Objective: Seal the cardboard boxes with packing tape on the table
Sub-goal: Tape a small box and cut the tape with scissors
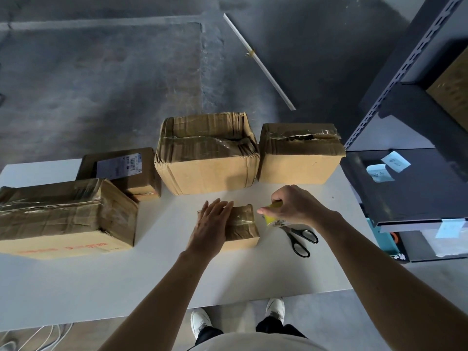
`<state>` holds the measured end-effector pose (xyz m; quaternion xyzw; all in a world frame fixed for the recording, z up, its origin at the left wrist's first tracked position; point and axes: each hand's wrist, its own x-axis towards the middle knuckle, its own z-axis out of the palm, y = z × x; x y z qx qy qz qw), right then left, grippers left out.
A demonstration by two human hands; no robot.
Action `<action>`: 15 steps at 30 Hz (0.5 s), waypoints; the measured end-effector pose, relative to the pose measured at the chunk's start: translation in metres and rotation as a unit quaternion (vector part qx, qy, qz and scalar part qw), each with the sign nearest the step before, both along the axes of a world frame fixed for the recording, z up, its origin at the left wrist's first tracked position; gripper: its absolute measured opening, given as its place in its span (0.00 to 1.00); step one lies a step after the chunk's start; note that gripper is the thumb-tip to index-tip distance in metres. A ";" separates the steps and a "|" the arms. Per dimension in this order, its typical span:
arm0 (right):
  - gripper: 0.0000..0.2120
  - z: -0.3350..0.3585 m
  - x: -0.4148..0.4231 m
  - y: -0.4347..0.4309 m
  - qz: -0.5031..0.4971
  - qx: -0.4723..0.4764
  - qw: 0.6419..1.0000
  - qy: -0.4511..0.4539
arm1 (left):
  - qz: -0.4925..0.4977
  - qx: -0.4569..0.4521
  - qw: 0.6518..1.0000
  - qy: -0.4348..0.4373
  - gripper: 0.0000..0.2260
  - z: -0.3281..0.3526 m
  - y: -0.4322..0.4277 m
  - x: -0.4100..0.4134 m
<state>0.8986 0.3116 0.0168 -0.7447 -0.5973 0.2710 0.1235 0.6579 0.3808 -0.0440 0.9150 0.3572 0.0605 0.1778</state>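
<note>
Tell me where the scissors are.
Head view, right of centre: the scissors lie on the white table, right of the small box, beside the right hand.

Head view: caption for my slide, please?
The left hand presses flat on the small box while the right hand holds the tape roll at its right edge.

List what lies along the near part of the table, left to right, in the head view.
large taped box → left hand, flat on the small box → yellow tape roll → black scissors. The right hand, gripping the roll, overlaps both and is left out.
</note>
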 end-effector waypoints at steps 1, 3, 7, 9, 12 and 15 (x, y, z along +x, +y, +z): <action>0.27 0.000 0.000 0.000 -0.001 0.000 1.000 -0.001 | 0.006 -0.003 1.000 -0.005 0.33 0.000 -0.002 0.003; 0.27 -0.001 0.001 0.000 -0.002 0.001 1.000 -0.001 | 0.021 -0.007 1.000 -0.015 0.31 0.000 -0.005 0.004; 0.27 -0.002 0.001 0.000 0.002 0.000 1.000 0.000 | 0.017 -0.007 0.999 -0.027 0.21 0.002 -0.001 0.003; 0.27 -0.002 0.001 0.000 0.001 0.000 1.000 0.001 | 0.023 -0.017 0.999 -0.021 0.21 0.005 0.000 0.004; 0.27 -0.002 0.000 0.000 0.000 0.000 1.000 0.000 | 0.038 -0.018 0.999 -0.008 0.22 0.008 -0.004 0.008; 0.27 -0.002 0.000 -0.002 0.000 0.003 1.000 -0.004 | 0.058 -0.018 0.998 0.004 0.20 0.009 -0.005 0.013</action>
